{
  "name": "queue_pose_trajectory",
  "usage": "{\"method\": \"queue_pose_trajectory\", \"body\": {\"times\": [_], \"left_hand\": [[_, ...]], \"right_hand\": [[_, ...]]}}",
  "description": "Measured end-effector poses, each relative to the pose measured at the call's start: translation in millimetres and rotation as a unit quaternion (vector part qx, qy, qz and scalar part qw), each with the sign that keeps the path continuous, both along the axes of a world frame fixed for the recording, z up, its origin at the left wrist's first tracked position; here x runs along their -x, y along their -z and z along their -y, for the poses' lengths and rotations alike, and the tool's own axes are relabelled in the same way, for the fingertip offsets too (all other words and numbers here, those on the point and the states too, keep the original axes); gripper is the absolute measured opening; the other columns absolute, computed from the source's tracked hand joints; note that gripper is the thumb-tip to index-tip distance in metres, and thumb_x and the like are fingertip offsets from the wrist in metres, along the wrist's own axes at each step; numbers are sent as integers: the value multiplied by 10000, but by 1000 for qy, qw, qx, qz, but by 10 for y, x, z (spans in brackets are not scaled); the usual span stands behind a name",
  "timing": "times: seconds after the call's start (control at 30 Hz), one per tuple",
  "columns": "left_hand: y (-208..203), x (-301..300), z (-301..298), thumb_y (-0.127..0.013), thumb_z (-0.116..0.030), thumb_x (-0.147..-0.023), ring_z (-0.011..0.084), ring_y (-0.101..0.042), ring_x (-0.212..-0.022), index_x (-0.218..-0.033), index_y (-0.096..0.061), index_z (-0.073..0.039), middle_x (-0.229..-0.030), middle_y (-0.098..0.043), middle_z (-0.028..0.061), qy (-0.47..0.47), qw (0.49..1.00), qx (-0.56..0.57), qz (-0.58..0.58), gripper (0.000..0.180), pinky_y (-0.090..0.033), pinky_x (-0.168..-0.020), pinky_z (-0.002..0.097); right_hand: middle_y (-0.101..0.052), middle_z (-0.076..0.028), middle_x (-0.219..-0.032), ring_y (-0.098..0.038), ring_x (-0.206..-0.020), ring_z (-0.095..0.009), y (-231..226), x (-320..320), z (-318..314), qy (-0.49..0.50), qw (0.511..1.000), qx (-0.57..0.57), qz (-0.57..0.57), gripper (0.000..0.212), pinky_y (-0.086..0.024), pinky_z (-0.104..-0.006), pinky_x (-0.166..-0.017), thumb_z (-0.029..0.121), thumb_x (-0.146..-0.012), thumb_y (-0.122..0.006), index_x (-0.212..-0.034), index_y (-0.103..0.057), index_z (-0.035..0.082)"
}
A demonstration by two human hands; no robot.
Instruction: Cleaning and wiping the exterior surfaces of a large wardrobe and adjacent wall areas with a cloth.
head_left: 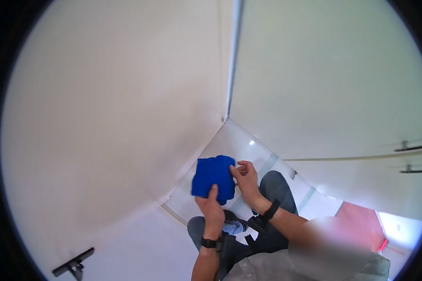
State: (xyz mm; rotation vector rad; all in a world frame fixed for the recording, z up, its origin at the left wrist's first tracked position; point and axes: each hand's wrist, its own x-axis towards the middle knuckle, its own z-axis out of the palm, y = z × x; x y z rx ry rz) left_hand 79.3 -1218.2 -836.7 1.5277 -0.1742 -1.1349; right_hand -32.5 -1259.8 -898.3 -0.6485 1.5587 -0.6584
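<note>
A: Holding what, and where?
B: Holding up a folded, roughly square, bright-blue cloth [211, 169] ahead of the knees, over a pale glossy floor [239, 140].
A: Gripping how on the left?
B: Gripping the cloth's near edge with the bare left hand [212, 211], laying the thumb on top, hiding the other fingers underneath.
A: Doing what on the right?
B: Touching the cloth's right edge with the thumb tip of the bare right hand [247, 180], curling the other fingers loosely just beside. Not managing to tell about any pinching from this angle.
A: Wearing?
B: Wearing a black strap [211, 243] on the left wrist, another on the right, plus dark blue-grey trousers [277, 187], bending both knees.
A: Facing?
B: Facing a corner between a smooth cream panel [103, 93] on the left and a pale greenish-white panel [333, 70] on the right. Also seeing slim dark handles [411, 148] far right, a flat red patch [361, 222] lower right, a dark T-shaped fitting [74, 263] lower left.
</note>
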Motion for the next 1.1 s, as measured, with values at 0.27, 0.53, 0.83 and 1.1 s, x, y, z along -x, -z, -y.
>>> {"method": "queue_pose_trajectory", "body": {"times": [0.27, 0.53, 0.83, 1.1], "left_hand": [[-1365, 126, 12, -582, -133, -968, 312, -588, -1237, -1342, -555, -65, -1326, -608, 123, -27, 936, 100, -337, 381, -473, -1061, 487], [-2618, 492, -12, -559, -182, -979, 335, -565, -1271, -1422, -474, -65, -1380, -579, 147, 57, 935, 174, -304, 467, -445, -1090, 512], [-3020, 679, -103, -575, -130, -966, 331, -568, -1266, -1424, -460, -74, -1371, -578, 146, 73, 905, 251, -337, 476, -468, -1065, 513], [-2988, 561, 1, -565, -223, -977, 322, -543, -1295, -1437, -470, -78, -1393, -576, 125, 148, 878, 251, -381, 492, -422, -1102, 505]], "right_hand": [[-682, -52, -890, -668, -767, -134, -2109, 716, -206, -4, 993, 30, 114, 341, -507, -257, -593, 296, -987, -671, -1158, -615, 6], [-686, -62, -924, -689, -837, -146, -3415, 1045, -204, -35, 977, 81, 195, 341, -557, -279, -616, 170, -952, -713, -1219, -594, -5], [-636, -117, -1061, -682, -831, -140, -4073, 1183, -271, -21, 978, 153, 139, 502, -561, -262, -571, 43, -873, -764, -1310, -520, 7], [-633, -118, -1042, -660, -744, -155, -4271, 993, -316, 45, 976, 172, 123, 484, -527, -264, -556, -4, -864, -743, -1299, -534, 26]]}}
